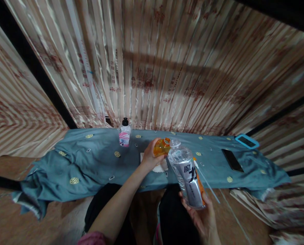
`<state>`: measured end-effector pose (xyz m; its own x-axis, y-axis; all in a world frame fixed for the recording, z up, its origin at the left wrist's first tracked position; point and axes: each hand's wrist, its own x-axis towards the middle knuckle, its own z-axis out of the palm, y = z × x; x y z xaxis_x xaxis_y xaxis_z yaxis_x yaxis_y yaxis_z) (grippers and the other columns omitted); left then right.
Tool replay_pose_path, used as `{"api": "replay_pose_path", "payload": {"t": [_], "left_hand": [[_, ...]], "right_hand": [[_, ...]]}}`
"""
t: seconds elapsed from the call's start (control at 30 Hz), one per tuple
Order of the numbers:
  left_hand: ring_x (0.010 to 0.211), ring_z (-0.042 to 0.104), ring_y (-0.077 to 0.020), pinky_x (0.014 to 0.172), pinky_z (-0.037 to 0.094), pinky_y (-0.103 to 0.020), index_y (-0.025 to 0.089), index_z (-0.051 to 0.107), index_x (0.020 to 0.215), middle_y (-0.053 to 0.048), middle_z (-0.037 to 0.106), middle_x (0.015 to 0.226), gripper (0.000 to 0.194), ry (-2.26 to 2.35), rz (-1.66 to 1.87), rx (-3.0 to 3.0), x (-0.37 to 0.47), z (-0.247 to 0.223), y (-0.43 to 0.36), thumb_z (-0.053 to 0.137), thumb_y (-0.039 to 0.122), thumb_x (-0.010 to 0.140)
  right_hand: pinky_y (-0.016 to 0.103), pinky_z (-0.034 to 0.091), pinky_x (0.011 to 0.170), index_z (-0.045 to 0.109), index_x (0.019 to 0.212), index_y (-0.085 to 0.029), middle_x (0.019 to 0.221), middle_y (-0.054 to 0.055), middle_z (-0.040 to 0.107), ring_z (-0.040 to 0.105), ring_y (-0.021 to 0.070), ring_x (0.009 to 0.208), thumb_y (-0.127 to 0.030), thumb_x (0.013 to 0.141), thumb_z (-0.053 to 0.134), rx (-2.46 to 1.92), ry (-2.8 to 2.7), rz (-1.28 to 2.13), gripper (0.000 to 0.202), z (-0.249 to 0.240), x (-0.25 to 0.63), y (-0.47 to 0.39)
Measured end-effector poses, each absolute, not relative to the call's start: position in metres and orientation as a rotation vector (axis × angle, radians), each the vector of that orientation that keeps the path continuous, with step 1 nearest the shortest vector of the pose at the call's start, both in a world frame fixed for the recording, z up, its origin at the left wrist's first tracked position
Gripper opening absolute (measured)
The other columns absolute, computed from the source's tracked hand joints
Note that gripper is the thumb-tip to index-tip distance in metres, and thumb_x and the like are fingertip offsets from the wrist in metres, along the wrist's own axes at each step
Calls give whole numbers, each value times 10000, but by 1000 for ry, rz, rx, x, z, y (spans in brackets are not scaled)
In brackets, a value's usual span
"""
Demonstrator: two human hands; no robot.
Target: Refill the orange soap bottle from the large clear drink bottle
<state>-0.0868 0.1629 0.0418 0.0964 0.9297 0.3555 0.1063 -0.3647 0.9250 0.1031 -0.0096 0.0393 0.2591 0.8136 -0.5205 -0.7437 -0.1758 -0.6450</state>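
The clear bottle (186, 175) tilts, gripped by the right hand (202, 215), the left hand (149, 157) clasping an orange container (161, 147).

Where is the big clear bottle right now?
In the head view, the clear bottle is right of centre in the right hand, its mouth beside the orange container.

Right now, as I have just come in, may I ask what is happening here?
A person's left hand holds an orange container; the right hand holds a clear bottle near its base, its top close beside the container. Whether anything flows, I cannot tell. A pink-labelled bottle stands on the cloth, and a phone lies farther right.
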Motion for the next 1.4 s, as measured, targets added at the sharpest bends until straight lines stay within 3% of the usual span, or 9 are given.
{"api": "replay_pose_path", "payload": {"t": [0.4, 0.63, 0.9, 1.07, 1.4], "left_hand": [[1234, 623, -284, 1100, 481, -474, 228, 586, 1277, -86, 649, 1331, 695, 1047, 1334, 1585, -87, 40, 166, 788, 102, 624], [1179, 648, -276, 1075, 503, -460, 225, 583, 1271, -78, 677, 1266, 700, 1019, 1340, 1589, -87, 39, 168, 789, 101, 613], [1196, 639, -276, 1080, 500, -448, 220, 570, 1280, -80, 663, 1291, 703, 1031, 1324, 1626, -87, 37, 169, 783, 97, 622], [1147, 663, -264, 1046, 521, -430, 224, 554, 1289, -79, 676, 1258, 714, 1039, 1308, 1651, -86, 36, 171, 818, 142, 631], [1164, 658, -262, 1040, 522, -418, 217, 547, 1292, -82, 673, 1273, 712, 1044, 1307, 1698, -87, 39, 171, 825, 152, 640]], "right_hand": [[337, 638, 579, 824, 799, -197, 824, 157, 806, 779, 321, 675, -399, 334, 1000, -1150, -91, 1316, 537, 61, 104, -12], [328, 648, 658, 826, 913, -255, 923, 122, 816, 793, 298, 774, -477, 548, 944, -1128, -196, 1324, 444, 65, 108, -19], [341, 647, 751, 826, 983, -273, 1013, 104, 807, 790, 302, 864, -510, 676, 868, -1078, -206, 1379, 391, 69, 119, -30], [419, 641, 809, 820, 1009, -269, 1055, 132, 797, 778, 339, 929, -440, 624, 907, -1059, -236, 1422, 430, 55, 136, -35], [443, 635, 834, 803, 1056, -246, 1097, 145, 788, 766, 363, 965, -404, 638, 897, -1054, -264, 1383, 456, 50, 139, -40]]}}
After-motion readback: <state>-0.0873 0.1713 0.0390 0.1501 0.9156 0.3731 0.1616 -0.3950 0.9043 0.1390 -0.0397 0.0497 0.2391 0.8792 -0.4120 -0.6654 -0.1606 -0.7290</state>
